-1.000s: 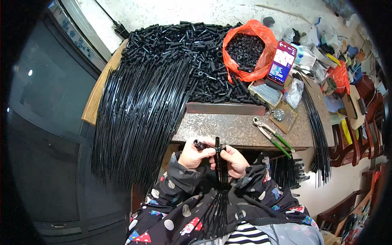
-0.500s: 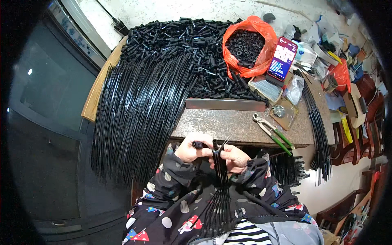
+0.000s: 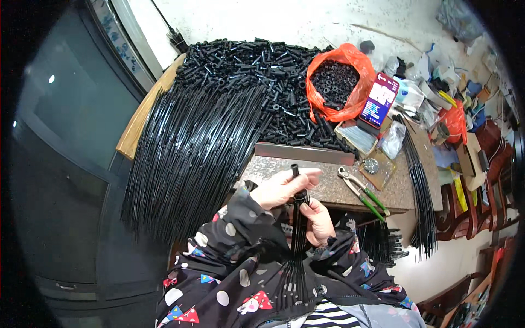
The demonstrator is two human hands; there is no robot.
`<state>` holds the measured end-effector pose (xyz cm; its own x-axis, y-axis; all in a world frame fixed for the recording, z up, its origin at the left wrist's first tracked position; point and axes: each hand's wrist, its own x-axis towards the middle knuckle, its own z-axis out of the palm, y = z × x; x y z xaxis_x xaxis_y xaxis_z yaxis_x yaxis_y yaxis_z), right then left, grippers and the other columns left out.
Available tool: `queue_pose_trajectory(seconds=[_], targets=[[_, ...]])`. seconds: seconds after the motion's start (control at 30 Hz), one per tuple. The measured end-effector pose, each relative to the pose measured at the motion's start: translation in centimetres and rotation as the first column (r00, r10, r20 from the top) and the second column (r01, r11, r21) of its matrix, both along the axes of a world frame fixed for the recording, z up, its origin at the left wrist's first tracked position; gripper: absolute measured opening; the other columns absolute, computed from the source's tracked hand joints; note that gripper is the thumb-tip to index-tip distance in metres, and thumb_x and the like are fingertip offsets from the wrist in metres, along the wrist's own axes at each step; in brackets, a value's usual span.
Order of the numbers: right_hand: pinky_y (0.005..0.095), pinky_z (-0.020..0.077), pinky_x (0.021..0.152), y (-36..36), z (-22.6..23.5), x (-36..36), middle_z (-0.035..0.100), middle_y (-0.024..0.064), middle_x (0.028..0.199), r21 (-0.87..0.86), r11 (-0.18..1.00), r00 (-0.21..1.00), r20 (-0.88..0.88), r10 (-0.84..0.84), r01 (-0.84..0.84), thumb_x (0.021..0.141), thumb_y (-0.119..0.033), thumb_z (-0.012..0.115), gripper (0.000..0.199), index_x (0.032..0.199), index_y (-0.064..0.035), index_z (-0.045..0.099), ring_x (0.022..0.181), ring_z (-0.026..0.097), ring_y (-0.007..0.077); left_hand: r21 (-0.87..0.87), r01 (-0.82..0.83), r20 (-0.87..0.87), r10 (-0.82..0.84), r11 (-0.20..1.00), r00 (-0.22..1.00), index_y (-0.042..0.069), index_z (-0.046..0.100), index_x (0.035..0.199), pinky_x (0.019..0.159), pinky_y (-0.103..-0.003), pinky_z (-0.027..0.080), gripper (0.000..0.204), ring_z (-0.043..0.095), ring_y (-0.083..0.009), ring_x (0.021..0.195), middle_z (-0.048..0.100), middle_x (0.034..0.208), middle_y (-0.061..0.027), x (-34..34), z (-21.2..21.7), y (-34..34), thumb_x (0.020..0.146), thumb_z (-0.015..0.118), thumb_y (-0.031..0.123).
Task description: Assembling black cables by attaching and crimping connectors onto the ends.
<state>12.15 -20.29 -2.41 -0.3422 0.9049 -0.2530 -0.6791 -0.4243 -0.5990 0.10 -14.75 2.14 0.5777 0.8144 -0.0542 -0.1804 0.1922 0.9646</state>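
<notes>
- Left hand (image 3: 281, 187): fingers closed around a short black plastic tube fitting (image 3: 296, 170), held upright just above the near edge of the speckled stone work slab (image 3: 328, 186).
- Right hand (image 3: 317, 221): closed on a bundle of thin black plastic rods (image 3: 298, 246), gripped near its upper end; the lower ends fan out over the lap.
- Step in hand, as judged: seating the fitting on one rod tip.
- Next move calls for keeping rod and fitting in line, then pressing along that line.
- Nearby: loose black fittings heaped on the bench (image 3: 257, 71), orange plastic bag of black rings (image 3: 334, 82), green-handled pliers (image 3: 363, 194).
</notes>
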Motion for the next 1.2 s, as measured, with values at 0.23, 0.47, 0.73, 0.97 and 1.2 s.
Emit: queue_pose_trajectory(seconds=[0.23, 0.47, 0.73, 0.97, 1.2], targets=[[0.0251, 0.0414, 0.054, 1.1, -1.4, 0.7, 0.052, 0.005, 0.067, 0.107, 0.993, 0.997, 0.066, 0.049, -0.056, 0.073, -0.013, 0.046, 0.009, 0.076, -0.0046, 0.047, 0.058, 0.05, 0.0127, 0.038, -0.1, -0.094, 0.104, 0.994, 0.99, 0.002, 0.046, 0.092, 0.068, -0.022, 0.038, 0.022, 0.048, -0.01, 0.072, 0.051, 0.077, -0.0035, -1.2, 0.4, 0.8, 0.071, 0.049, 0.008], [0.0252, 0.0427, 0.054, 1.2, -1.8, 0.6, 0.052, 0.0049, 0.069, 0.105, 0.989, 0.995, -0.001, 0.103, -0.102, 0.074, -0.013, 0.045, 0.01, 0.081, -0.0055, 0.047, 0.06, 0.051, 0.013, 0.414, 0.034, -0.371, 0.135, 0.91, 0.919, 0.001, 0.045, 0.083, 0.057, -0.022, 0.039, 0.014, 0.049, -0.01, 0.063, 0.054, 0.072, -0.0072, -2.1, -0.4, 1.1, 0.072, 0.048, 0.01], [0.0241, 0.0421, 0.054, 1.5, -1.1, 1.0, 0.052, 0.0053, 0.069, -0.01, 0.983, 0.98, -0.078, 0.181, -0.182, 0.073, -0.01, 0.047, 0.01, 0.08, -0.0031, 0.047, 0.059, 0.05, 0.0122, 0.342, -0.006, -0.324, 0.124, 0.94, 0.938, 0.001, 0.047, 0.086, 0.043, -0.02, 0.036, 0.019, 0.046, -0.0066, 0.051, 0.051, 0.062, -0.0039, -1.7, -0.7, 0.9, 0.069, 0.051, 0.01], [0.0229, 0.0397, 0.056, 1.3, -0.7, 1.0, 0.051, 0.0047, 0.069, 0.018, 0.968, 0.966, -0.053, 0.252, -0.252, 0.071, -0.015, 0.051, 0.016, 0.081, -0.0023, 0.047, 0.061, 0.048, 0.0113, 0.333, -0.184, -0.299, 0.289, 0.925, 0.909, 0.001, 0.047, 0.08, 0.044, -0.016, 0.036, 0.012, 0.045, -0.005, 0.052, 0.05, 0.064, -0.0017, -1.3, -0.5, -1.3, 0.069, 0.05, 0.005], [0.0219, 0.0394, 0.056, 0.7, -1.4, 0.9, 0.052, 0.0047, 0.069, 0.097, 0.95, 0.953, -0.033, 0.302, -0.298, 0.07, -0.018, 0.053, 0.019, 0.079, -0.0023, 0.048, 0.061, 0.048, 0.0107, 0.095, -0.272, -0.138, 0.283, 0.958, 0.949, 0.001, 0.048, 0.073, 0.045, -0.018, 0.036, 0.008, 0.044, -0.0046, 0.051, 0.049, 0.061, 0.0002, -1.3, 0.0, -2.6, 0.068, 0.051, 0.007]])
